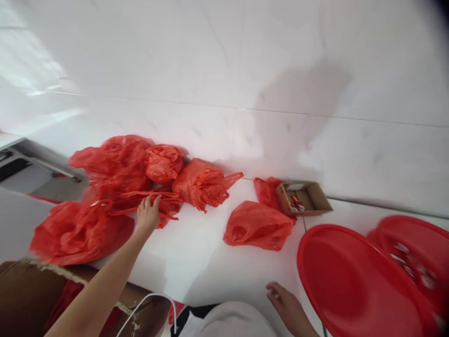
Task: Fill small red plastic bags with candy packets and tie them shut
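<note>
- Right hand (286,304): fingertips blurred, grip unclear.
- Small cardboard box (304,198): contents too small to identify.
- Front red tray (351,281): cut off at bottom edge.
- Rear red tray (417,243): blurred, contents unclear.

Left hand (148,214) at the end of a bare arm stretched forward from the lower left, palm down with fingers spread apart; right hand (286,304) held low and close to the body, back uppermost, fingers loosely curled, their closure unclear.

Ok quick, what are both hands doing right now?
Left hand: open, fingers resting on the red bags.
Right hand: by the table edge, grip cannot be told.
</note>
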### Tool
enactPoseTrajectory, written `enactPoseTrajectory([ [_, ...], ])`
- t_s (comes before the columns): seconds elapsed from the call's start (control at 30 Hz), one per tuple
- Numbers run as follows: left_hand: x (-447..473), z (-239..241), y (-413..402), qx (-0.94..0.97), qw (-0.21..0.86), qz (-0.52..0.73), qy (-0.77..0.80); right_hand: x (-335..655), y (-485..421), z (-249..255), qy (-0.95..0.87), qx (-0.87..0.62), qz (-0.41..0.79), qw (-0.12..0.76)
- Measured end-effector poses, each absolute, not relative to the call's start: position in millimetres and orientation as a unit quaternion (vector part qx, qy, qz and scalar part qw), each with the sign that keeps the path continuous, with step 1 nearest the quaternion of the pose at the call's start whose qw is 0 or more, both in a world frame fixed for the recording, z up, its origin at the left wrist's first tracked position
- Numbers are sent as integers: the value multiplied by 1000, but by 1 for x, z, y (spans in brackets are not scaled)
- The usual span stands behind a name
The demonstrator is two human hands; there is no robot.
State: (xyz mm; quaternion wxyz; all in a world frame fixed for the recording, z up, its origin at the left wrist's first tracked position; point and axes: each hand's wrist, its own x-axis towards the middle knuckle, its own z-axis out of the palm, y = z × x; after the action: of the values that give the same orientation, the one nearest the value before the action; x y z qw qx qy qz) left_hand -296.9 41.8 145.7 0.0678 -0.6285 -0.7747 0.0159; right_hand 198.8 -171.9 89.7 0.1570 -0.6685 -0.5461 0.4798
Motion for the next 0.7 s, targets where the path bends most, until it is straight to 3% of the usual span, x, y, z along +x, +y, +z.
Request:
enactPoseTrajectory([
  [0.1,-247,139,25,-703,23,-81,-706,186,-162,130,-568,-650,472,180],
  [0.23,-158,135,-7,-782,-147,-167,-582,200,-162,170,-559,-673,413,251],
  [0.4,-73,144,-42,-785,-266,-194,-525,320,-197,174,-407,-834,192,320],
  [0.5,-46,151,-59,-802,-287,-214,-479,419,-224,159,-262,-920,79,281],
  [0.57,-36,154,-70,-817,-305,-199,-448,474,-235,146,-195,-958,63,201],
  [0.7,-31,154,-89,-827,-338,-149,-424,534,-228,121,-189,-966,72,158],
])
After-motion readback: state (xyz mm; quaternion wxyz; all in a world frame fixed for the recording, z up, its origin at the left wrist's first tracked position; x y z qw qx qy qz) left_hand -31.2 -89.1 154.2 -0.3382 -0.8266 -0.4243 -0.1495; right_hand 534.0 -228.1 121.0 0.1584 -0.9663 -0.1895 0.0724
